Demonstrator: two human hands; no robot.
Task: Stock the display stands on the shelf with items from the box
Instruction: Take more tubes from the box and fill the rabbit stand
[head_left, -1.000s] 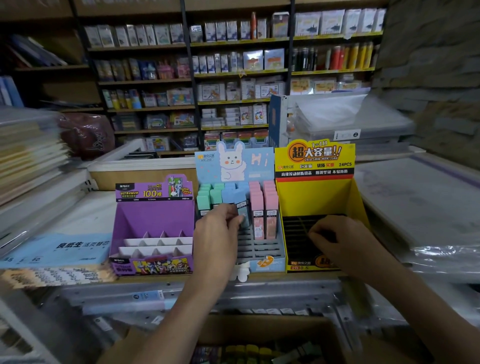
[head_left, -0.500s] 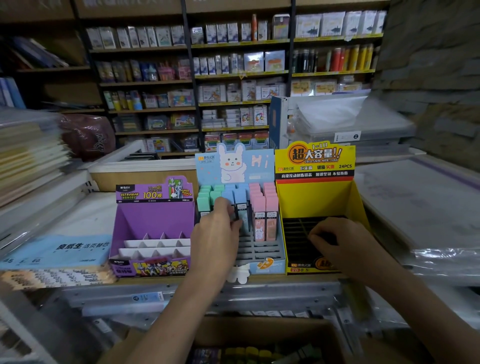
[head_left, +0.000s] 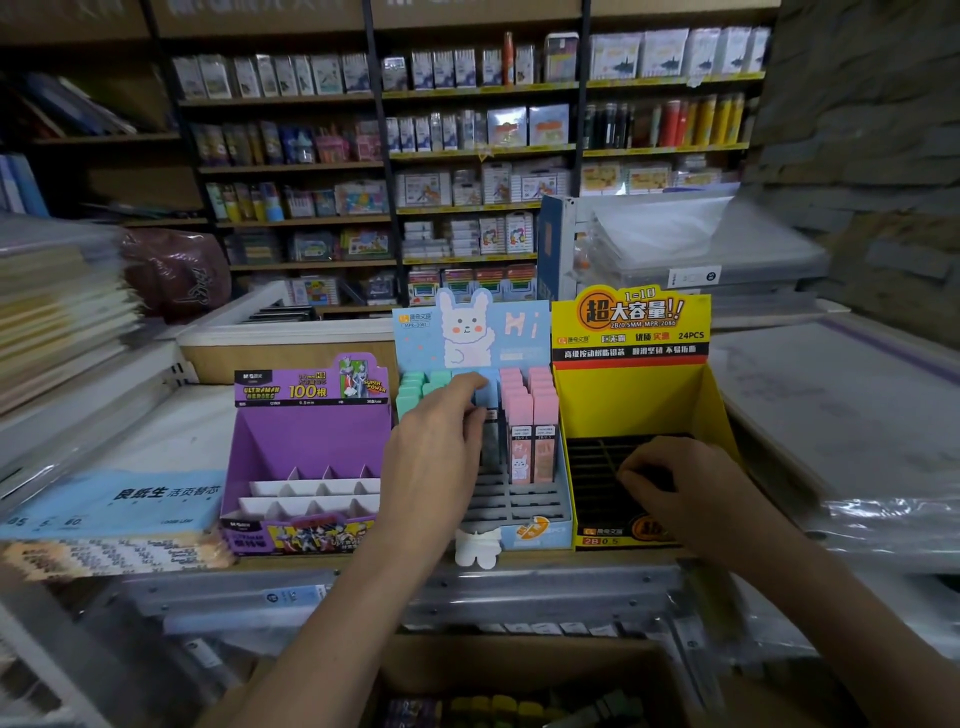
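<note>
The left hand (head_left: 441, 447) grips a blue case (head_left: 487, 397), seating it in the bunny stand (head_left: 540, 538) slot. The right hand (head_left: 680, 493), curled, steadies the empty yellow stand (head_left: 649, 405); whether it holds anything cannot be told.

Printed card with a slight sheen is seen in the purple display stand (head_left: 306, 457), the blue rabbit stand (head_left: 470, 332) just to its right, and the yellow stand (head_left: 631, 358) beyond that. Smooth, matt plastic is shown by the pastel lead cases (head_left: 530, 415) slotted in the blue rabbit stand. Below these stands, dull brown cardboard is seen in the box (head_left: 524, 670), and glossy clear film covers the stacked paper (head_left: 852, 415) to the right.
</note>
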